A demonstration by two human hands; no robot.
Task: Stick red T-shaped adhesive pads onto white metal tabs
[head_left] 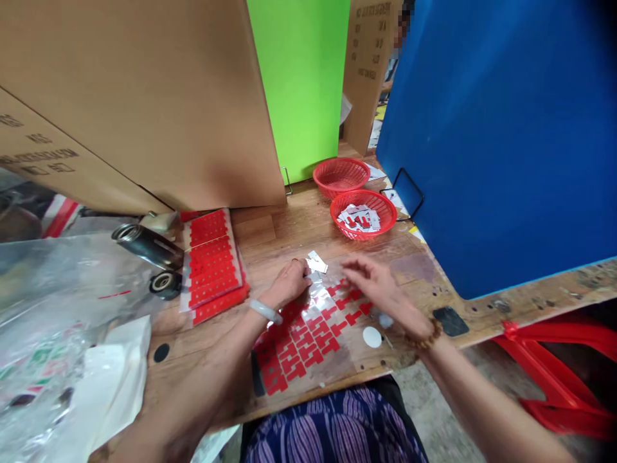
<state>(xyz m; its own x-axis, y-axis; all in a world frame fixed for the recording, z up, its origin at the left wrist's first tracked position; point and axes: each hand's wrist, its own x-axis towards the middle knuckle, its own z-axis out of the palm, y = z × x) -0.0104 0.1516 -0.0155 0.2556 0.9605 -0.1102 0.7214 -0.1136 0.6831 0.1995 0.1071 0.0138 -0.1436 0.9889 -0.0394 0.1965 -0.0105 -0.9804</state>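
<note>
A clear sheet of red T-shaped stickers [308, 337] lies at the near edge of the wooden table, in front of me. My left hand [289, 283] is at its upper left, fingers closed on small white cut pieces [317, 262] that stick out past the fingertips. My right hand [373, 280] hovers over the sheet's upper right, fingers loosely apart; I see nothing held in it. Beyond the hands, a red plastic basket [383, 225] contains white pieces, some bearing red shapes. Another red basket [341, 177] stands just behind it.
Stacked red sticker sheets [212, 263] lie to the left, beside a dark metal flask [147, 246] and its lid [165, 283]. Plastic bags [58, 328] cover the far left. Cardboard [144, 96], a green panel [303, 83] and a blue panel [501, 141] stand behind.
</note>
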